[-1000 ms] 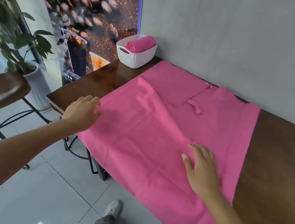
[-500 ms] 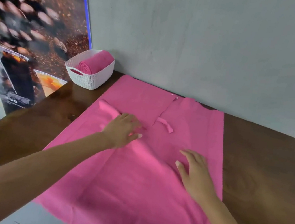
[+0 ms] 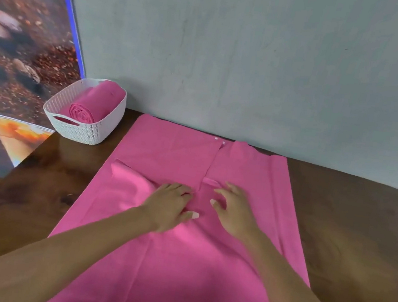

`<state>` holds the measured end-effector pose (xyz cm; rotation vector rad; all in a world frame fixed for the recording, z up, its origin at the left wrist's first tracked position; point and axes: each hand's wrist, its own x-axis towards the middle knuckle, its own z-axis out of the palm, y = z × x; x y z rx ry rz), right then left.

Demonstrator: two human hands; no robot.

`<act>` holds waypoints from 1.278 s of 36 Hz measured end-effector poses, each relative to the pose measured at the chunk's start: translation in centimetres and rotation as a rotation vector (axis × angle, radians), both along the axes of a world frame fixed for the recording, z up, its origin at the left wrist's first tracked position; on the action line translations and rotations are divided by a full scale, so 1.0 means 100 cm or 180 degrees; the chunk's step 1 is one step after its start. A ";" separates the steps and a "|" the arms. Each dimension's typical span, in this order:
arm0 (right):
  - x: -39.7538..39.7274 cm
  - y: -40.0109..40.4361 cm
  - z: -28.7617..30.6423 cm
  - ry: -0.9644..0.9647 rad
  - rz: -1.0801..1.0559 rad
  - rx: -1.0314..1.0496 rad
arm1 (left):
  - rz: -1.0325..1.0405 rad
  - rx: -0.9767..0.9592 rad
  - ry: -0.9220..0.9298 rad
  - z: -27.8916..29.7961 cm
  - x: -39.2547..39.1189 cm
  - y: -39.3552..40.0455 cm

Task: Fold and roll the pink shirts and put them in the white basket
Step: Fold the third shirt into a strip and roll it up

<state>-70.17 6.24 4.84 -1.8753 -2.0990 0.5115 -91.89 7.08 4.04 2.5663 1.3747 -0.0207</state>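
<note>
Pink shirt (image 3: 227,180) spread on the wooden table (image 3: 46,193), sides folded in; my left hand (image 3: 169,205) presses flat, right hand (image 3: 233,209) hovers loosely open, gripping nothing, to keep folds from springing; white basket (image 3: 85,129) holds one rolled shirt (image 3: 91,107).

Grey wall (image 3: 257,56), wooden table (image 3: 359,237), blurred poster (image 3: 15,48)
</note>
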 end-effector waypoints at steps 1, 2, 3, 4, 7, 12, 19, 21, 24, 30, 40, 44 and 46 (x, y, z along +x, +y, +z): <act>-0.002 0.003 -0.001 -0.0018 -0.0026 -0.0001 | 0.0049 0.0047 -0.0191 0.001 -0.002 0.003; -0.004 0.006 -0.001 -0.0030 -0.0050 0.0029 | 0.0142 0.0078 -0.0432 0.000 -0.004 0.007; -0.006 0.008 -0.002 -0.0037 -0.0069 0.0062 | 0.0267 0.0100 -0.0711 -0.001 -0.007 0.012; -0.008 0.008 -0.002 -0.0037 -0.0073 0.0100 | 0.0407 0.0138 -0.0999 -0.001 -0.010 0.017; -0.013 0.008 0.000 0.0033 -0.0051 0.0160 | 0.0900 0.0345 -0.1689 0.002 -0.019 0.037; -0.016 0.011 0.005 0.0231 0.0079 0.0365 | 0.1485 0.0437 -0.2273 0.018 -0.037 0.068; 0.007 0.045 0.019 0.0122 0.0079 0.0431 | 0.1789 0.0475 -0.2226 0.034 -0.065 0.115; 0.016 0.060 0.023 0.0005 0.0021 0.0350 | 0.1877 0.0519 -0.2186 0.037 -0.075 0.127; 0.028 0.084 0.029 -0.0202 -0.0056 0.0279 | 0.2016 0.0498 -0.2238 0.037 -0.088 0.145; 0.046 0.133 0.035 -0.0502 -0.0201 0.0229 | 0.2231 0.0443 -0.1965 0.030 -0.105 0.181; 0.069 0.206 0.022 -0.0705 -0.0209 0.0008 | 0.2648 0.0496 -0.1679 -0.008 -0.117 0.235; 0.079 0.223 0.011 -0.0794 -0.0161 -0.0093 | 0.2649 0.0603 -0.1535 -0.020 -0.114 0.249; 0.084 0.228 0.007 -0.0789 -0.0133 -0.0064 | 0.2653 0.0588 -0.1568 -0.021 -0.112 0.255</act>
